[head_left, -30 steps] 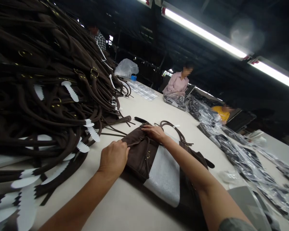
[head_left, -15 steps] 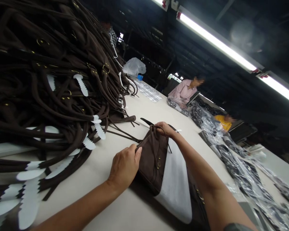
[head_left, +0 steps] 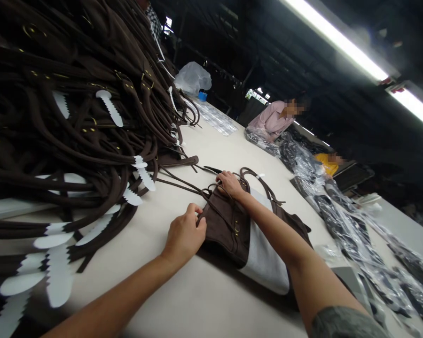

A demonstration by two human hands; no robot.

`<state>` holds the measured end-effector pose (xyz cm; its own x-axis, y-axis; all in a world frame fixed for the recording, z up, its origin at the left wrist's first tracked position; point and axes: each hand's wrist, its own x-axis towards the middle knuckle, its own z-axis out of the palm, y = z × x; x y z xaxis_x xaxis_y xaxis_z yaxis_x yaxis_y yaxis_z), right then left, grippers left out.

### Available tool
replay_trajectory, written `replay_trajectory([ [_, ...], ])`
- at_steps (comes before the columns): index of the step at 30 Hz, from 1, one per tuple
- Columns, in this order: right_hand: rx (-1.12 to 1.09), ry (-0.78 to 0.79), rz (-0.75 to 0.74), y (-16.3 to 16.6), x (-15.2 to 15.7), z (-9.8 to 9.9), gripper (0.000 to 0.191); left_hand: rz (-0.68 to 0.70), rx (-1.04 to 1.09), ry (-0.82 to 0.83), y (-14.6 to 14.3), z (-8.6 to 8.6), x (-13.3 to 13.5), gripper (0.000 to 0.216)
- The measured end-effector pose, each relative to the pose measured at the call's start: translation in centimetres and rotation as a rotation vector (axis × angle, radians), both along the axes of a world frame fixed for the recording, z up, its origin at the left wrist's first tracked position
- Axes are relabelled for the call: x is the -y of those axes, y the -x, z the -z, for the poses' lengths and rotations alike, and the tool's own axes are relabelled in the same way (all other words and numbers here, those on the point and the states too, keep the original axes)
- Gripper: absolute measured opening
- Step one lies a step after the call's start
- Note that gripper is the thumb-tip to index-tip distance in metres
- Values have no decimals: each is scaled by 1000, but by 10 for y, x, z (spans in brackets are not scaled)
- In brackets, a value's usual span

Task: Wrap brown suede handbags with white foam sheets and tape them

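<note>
A dark brown bag [head_left: 229,225] lies flat on the pale table [head_left: 183,300], folded over a white foam sheet [head_left: 264,258]. My left hand [head_left: 185,234] is closed, its fingers pinching the bag's near left edge. Over the bag's far top edge rests my right hand [head_left: 229,184], fingers curled on the fabric beside the brown carrying handle [head_left: 261,183]. A thin brown strap [head_left: 178,183] runs from the bag toward the heap on the left.
A tall heap of brown bags and straps with white jagged paper tags [head_left: 74,117] fills the left side. Bags wrapped in clear plastic [head_left: 338,206] line the right edge. Two people [head_left: 273,119] sit at the far side. A plastic sack [head_left: 192,77] stands at the back.
My right hand has let the looped handle fall back to the far side and now presses on the bag's top edge. My left hand keeps hold of the left edge. The camera has tilted.
</note>
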<state>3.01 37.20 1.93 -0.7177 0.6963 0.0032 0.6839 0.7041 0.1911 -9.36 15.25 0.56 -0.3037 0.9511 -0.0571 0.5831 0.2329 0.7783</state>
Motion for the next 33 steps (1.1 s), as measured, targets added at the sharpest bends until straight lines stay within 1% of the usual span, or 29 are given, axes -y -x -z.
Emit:
replay_trajectory([
  [2,-122,-98,72,-1,8,9,35,4,-1,6,0,-2,2,16],
  [4,-242,-206,153,-1,15,19,34,8,-3,5,0,-4,3,18],
  [5,-281,-239,182,0,18,24,33,9,1,0,-1,-4,4,19],
  [7,-314,-241,200,0,21,31,32,7,25,-7,-1,-5,5,19],
  [11,-341,-117,146,-6,21,35,32,-12,62,-14,1,-1,5,18],
  [14,-351,22,87,-12,21,37,36,-11,45,-28,3,2,5,17],
  [17,-357,197,25,-17,22,43,46,15,-65,-54,1,4,6,20],
  [19,-359,304,26,-19,22,48,60,45,-184,-104,-2,5,7,28],
  [20,-357,347,31,-21,22,50,67,86,-253,-160,-2,6,7,34],
  [21,-353,377,36,-22,22,52,72,156,-322,-231,-3,8,6,41],
  [22,-347,395,38,-23,23,54,74,264,-389,-309,-3,9,4,48],
  [24,-345,399,34,-24,24,57,74,578,-498,-415,-2,14,-1,63],
  [26,-354,377,28,-23,27,58,74,875,-560,-389,0,17,-8,71],
  [27,-360,366,26,-22,29,58,73,966,-577,-348,0,18,-10,73],
  [28,-367,362,26,-21,31,57,72,1013,-590,-310,1,17,-12,75],
  [30,-368,388,32,-21,34,51,70,1010,-621,-265,0,16,-13,77],
  [31,-366,417,35,-23,36,45,70,997,-641,-262,0,15,-12,78],
  [33,-366,467,34,-35,41,25,75,980,-687,-290,1,14,-9,80],
])
